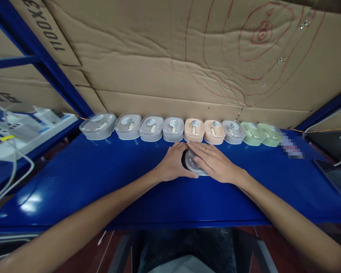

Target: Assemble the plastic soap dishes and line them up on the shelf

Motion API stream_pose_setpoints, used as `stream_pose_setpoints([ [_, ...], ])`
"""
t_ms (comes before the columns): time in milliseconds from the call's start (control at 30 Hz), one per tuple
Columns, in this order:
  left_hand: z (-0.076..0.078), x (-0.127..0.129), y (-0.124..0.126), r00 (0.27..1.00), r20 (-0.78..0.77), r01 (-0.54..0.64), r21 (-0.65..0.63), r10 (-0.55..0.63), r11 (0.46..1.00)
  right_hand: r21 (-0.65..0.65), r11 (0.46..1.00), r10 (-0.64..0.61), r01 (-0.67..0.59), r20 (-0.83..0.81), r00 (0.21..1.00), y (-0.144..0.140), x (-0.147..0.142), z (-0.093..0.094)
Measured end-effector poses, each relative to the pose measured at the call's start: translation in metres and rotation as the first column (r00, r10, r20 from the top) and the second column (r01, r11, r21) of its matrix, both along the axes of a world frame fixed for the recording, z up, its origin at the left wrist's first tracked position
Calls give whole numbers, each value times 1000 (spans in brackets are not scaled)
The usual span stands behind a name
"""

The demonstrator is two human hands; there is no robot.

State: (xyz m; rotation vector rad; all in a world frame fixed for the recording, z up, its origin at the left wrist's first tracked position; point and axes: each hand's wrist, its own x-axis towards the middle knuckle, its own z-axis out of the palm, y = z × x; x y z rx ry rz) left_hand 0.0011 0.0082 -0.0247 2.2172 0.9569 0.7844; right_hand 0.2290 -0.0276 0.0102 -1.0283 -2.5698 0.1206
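Note:
A small grey container with a clear lid (191, 163) sits on the blue table in front of me, mostly covered by my hands. My left hand (174, 163) wraps around its left side, with the thumb along the near edge. Over the lid and right side lies my right hand (213, 161), its fingers close together and gripping the container from above. A dark strip shows between my left palm and the lid. The container's far side and what is inside are hidden.
Behind my hands stand several lidded containers in a row: grey ones (150, 129), peach ones (193, 132) and green ones (252, 134). White cables (15, 167) hang at the left. A dark phone-like slab (333, 176) lies at the right. Cardboard (147, 76) backs the blue table (102, 163).

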Motion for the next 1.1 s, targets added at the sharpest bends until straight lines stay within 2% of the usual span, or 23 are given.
stream_pose_setpoints([
  [200, -1, 0, -1, 1000, -24, -4, 7, 4, 1000, -27, 999, 35, -36, -24, 999, 7, 4, -4],
  [433, -1, 1, -1, 999, -31, -7, 25, 8, 1000, 52, 999, 9, -11, 48, 999, 4, -1, -4],
  [600, 2, 2, -2, 999, -44, 12, 38, -10, 999, 106, 994, 19, -33, 130, 991, 6, -5, 3],
  [767, 4, 2, -4, 999, -32, 6, 34, -5, 999, 78, 996, 38, -49, 137, 990, 10, -10, 10],
  [933, 4, 3, -4, 999, -40, 2, 23, -1, 1000, 111, 994, 1, -21, 174, 985, 6, -13, 7],
  [1100, 2, 2, -3, 999, -41, 1, 38, 1, 999, 24, 999, 33, -36, 130, 991, 8, -8, 6],
])
